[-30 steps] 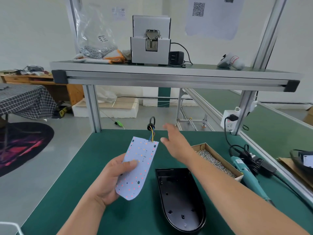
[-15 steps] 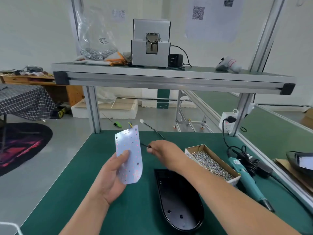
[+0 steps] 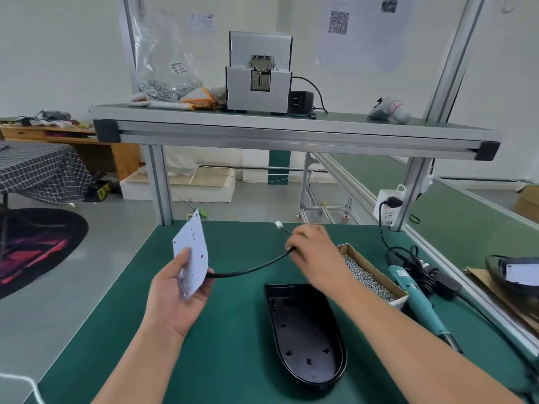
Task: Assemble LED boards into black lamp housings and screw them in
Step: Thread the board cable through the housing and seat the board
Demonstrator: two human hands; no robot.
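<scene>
From the head view, grips the white LED board (image 3: 191, 255) upright in the left hand (image 3: 175, 298), thumb across its face, pinches its black cable (image 3: 250, 268) in the curled right hand (image 3: 315, 252), above the black lamp housing (image 3: 306, 339) lying open-side-up on the green bench (image 3: 233, 345), beside a cardboard box (image 3: 350, 247) of screws (image 3: 369, 279).

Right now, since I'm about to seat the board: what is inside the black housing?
The black housing shows only its bare floor with moulded holes; nothing lies in it. The right forearm covers its far right corner.
</scene>
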